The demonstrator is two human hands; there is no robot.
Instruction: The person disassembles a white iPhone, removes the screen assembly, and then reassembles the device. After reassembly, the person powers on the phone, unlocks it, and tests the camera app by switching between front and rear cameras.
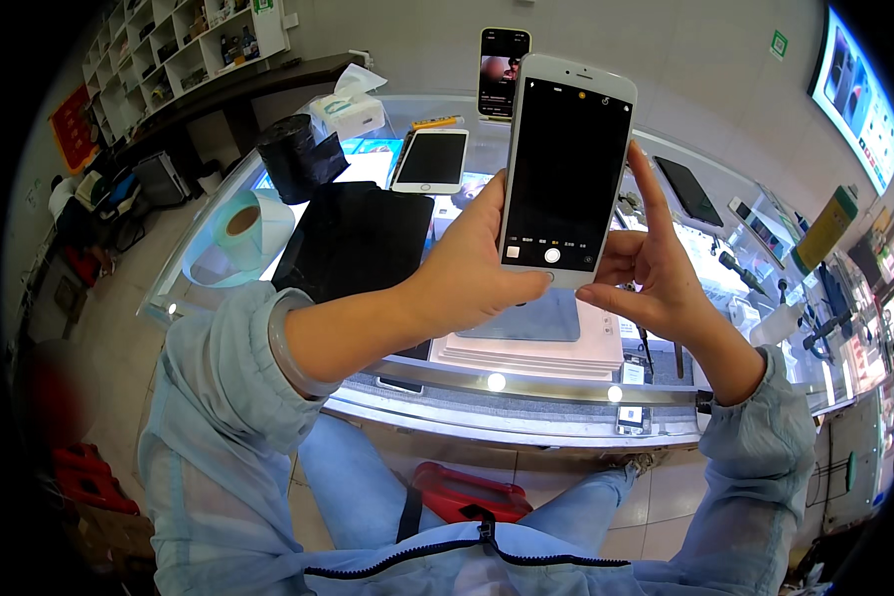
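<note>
head camera looks steeply down, close over a glass counter (526,397), rim edges bending.

A phone (564,169) is held upright between the left hand (467,268) and right hand (656,273), above the counter (526,392). Behind it on the counter, a second phone (431,160) lies flat and a third (503,72) stands upright. To the left sit a tape roll (240,226) and tissue box (349,111); shelves (169,55) stand farther back.
</note>
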